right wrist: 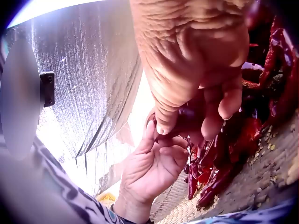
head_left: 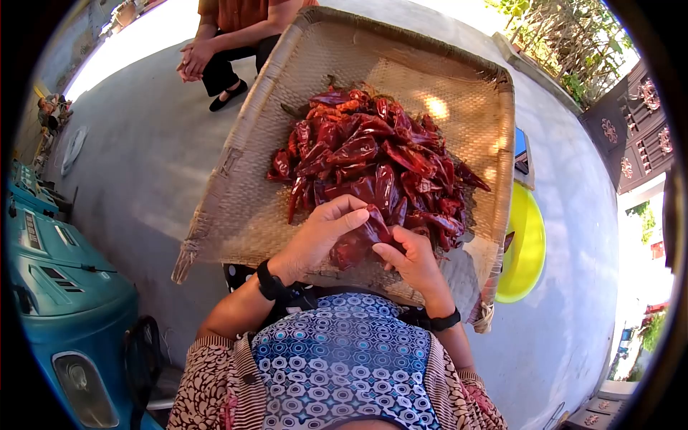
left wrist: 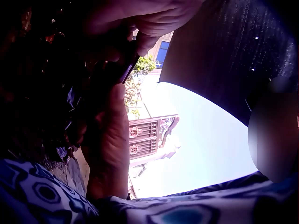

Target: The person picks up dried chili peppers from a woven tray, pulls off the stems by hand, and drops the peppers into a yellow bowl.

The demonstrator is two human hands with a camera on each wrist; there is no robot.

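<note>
Both hands hold one dried red chili pepper [head_left: 375, 226] above the near edge of a heap of chilies. My left hand [head_left: 322, 235] pinches it between thumb and fingers from the left. From the right, my right hand [head_left: 416, 265] grips its other side with thumb and curled fingers. In the right wrist view, the thumbs of the right hand [right wrist: 191, 65] and left hand [right wrist: 152, 170] come close together at the chili. The heap of glossy dark red chilies [head_left: 358, 154] lies on a woven tray [head_left: 236, 193]. The left wrist view is mostly dark around the hands.
Loose seeds [right wrist: 266, 151] lie on the weave. A yellow basin [head_left: 527, 247] is right of the tray, below a blue object [head_left: 521, 147]. A teal vehicle [head_left: 72, 294] stands at left. A seated person with clasped hands [head_left: 193, 61] is beyond the tray's far left side.
</note>
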